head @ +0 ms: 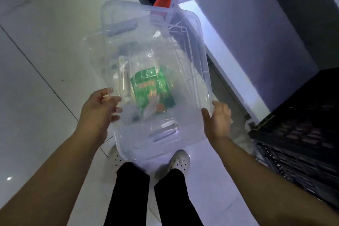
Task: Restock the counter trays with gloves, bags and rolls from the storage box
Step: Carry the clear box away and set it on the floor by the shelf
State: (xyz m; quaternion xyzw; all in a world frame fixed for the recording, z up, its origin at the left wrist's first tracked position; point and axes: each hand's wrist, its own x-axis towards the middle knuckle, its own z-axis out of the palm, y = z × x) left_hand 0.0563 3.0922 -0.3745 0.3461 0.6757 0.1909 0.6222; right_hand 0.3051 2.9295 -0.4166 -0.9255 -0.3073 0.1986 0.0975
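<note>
A: What's underfoot?
B: A white tiled floor [45,46], with a clear storage box [156,71] held above it, over the white shoes [178,160]

A: And the hands?
B: The left hand [100,108] grips the box's left rim, fingers curled onto it; the right hand [218,119] presses its right rim, fingers partly spread

A: Anything inside the box?
B: A green packet [152,91], lying near the box's middle. A black crate [297,134] stands right of the box

Blurred contents, cropped surroundings
Print on green packet [153,91] unreadable; clear items beside it indistinct; black crate [300,134] cut by right edge; both forearms cropped at bottom.
</note>
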